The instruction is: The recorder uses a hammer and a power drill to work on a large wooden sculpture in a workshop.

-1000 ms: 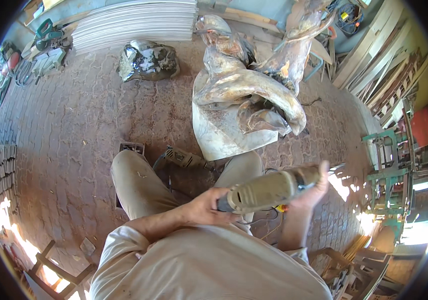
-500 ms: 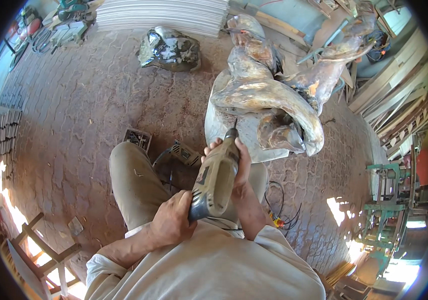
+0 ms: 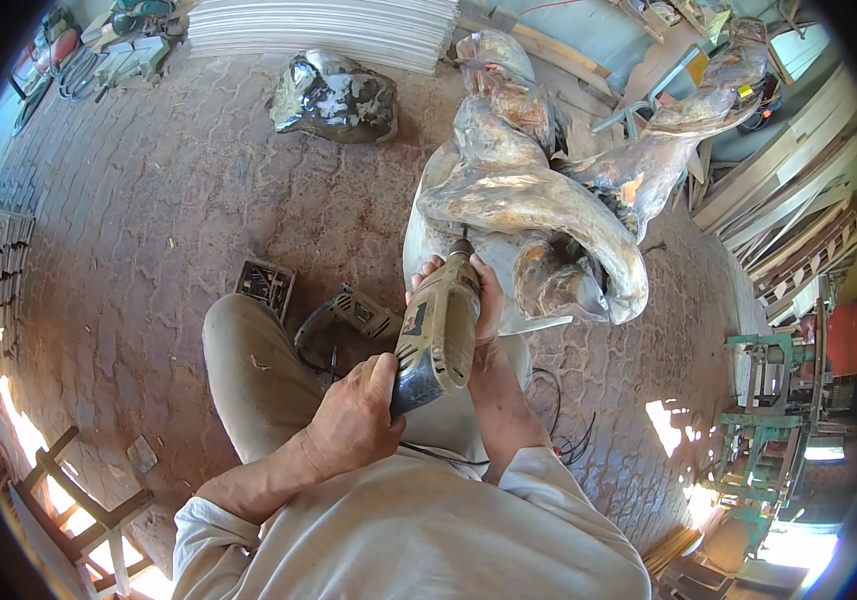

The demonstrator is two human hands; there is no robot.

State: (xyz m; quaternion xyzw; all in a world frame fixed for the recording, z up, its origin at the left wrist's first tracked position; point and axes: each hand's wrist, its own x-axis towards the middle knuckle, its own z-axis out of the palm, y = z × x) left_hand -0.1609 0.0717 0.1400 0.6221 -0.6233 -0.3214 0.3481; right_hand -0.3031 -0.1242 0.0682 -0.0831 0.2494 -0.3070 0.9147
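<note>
A tan and dark power drill (image 3: 440,325) points away from me, held in both hands over my lap. My left hand (image 3: 356,415) is closed on its rear end. My right hand (image 3: 488,295) wraps the front of the body from beneath, its fingertips showing on the left side. The drill's chuck and bit (image 3: 462,243) reach the pale slab (image 3: 433,250), just below a large twisted piece of polished driftwood (image 3: 538,195) lying on it. I cannot tell whether the bit's tip touches slab or wood.
A second power tool (image 3: 358,315) and a small box of bits (image 3: 266,287) lie on the paved floor by my left knee. Ahead sits a glossy dark rock-like lump (image 3: 336,98). A cable (image 3: 573,440) lies to my right; planks (image 3: 788,180) lean at the far right.
The drill has moved slightly forward, its bit now closer to the slab and driftwood. My left hand has shifted up a little with it. Both hands keep their hold.
</note>
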